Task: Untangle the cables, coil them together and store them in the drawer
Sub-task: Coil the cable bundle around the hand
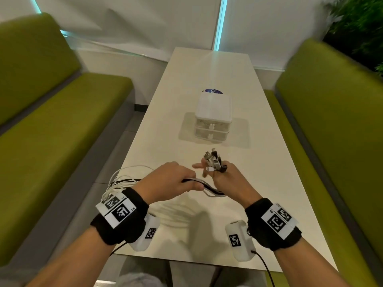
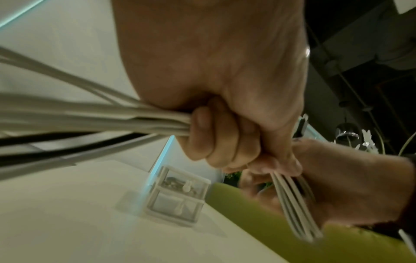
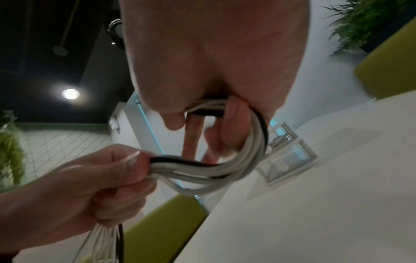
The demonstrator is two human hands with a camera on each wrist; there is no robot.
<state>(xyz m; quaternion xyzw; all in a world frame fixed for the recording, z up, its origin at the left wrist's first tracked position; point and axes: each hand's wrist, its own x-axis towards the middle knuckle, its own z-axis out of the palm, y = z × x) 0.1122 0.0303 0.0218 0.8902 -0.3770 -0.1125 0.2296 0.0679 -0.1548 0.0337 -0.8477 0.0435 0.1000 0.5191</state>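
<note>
The bundle of thin white and black cables is in the air above the long white table, held between both hands. The left hand is clenched around the bundle as a fist, with the thumb pressed on top of the strands. Behind this grip, on the side of the wrist, the loose cables fan out in loops and hang over the near left edge of the table. In front of the grip, the bundle makes a curve and goes into the right hand. This hand grasps it with curled fingers, and the curve passes around them. Above the right grip, the cluster of white and black plug ends stands up between the fingers.

Beyond both hands, well apart from them, a small white plastic cabinet with two translucent drawers stands on the table. Both drawers are closed. A dark blue round object lies just behind the cabinet. Green padded benches run along both sides of the table.
</note>
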